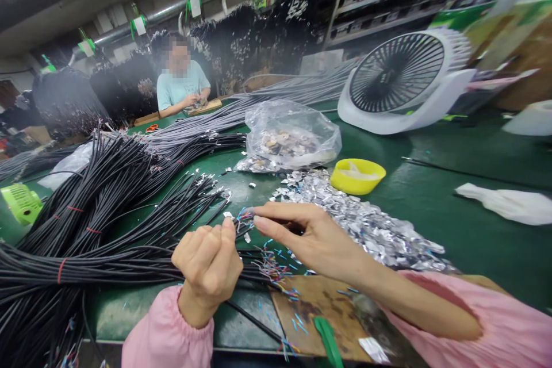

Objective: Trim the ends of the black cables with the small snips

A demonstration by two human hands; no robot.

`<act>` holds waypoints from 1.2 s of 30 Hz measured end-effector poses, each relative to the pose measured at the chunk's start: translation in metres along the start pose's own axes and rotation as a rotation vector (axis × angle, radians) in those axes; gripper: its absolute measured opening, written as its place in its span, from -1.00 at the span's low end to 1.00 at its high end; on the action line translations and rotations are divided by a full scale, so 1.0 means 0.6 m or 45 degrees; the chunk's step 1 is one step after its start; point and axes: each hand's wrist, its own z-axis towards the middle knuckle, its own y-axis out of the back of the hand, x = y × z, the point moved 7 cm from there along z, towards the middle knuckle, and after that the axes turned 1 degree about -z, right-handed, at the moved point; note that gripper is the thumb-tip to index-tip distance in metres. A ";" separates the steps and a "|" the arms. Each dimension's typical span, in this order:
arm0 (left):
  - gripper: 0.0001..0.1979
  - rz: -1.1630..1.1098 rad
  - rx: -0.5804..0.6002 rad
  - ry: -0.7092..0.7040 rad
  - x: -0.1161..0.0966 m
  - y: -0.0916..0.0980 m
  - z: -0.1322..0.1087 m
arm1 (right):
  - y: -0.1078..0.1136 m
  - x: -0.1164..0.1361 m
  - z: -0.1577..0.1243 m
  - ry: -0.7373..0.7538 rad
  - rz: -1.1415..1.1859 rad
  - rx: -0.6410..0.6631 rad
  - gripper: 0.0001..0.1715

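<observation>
My left hand (pixel 210 261) is closed in a fist, thumb up, around a black cable whose length is mostly hidden by the fingers. Thin coloured wires (pixel 244 215) fan out of the cable's end beside the thumb. From the right, my right hand (pixel 302 227) pinches at these wires with thumb and fingertips. Below both hands lie more stripped cable ends (pixel 273 267) with red, blue and white wires. To the right spreads a heap of silver foil pieces (pixel 371 227). Bundles of black cables (pixel 116 264), tied with red bands, fill the left side.
Behind the hands are a clear plastic bag (pixel 293 135), a yellow dish (pixel 357 176) and a white fan (pixel 405 80). A green-handled tool (pixel 328 339) lies on a brown board (pixel 310 299) at the front edge. Across the table sits another person (pixel 183 80).
</observation>
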 end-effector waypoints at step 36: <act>-0.89 -0.905 0.174 0.775 0.036 -0.044 -0.015 | 0.020 -0.025 -0.008 -0.174 0.027 -0.244 -0.77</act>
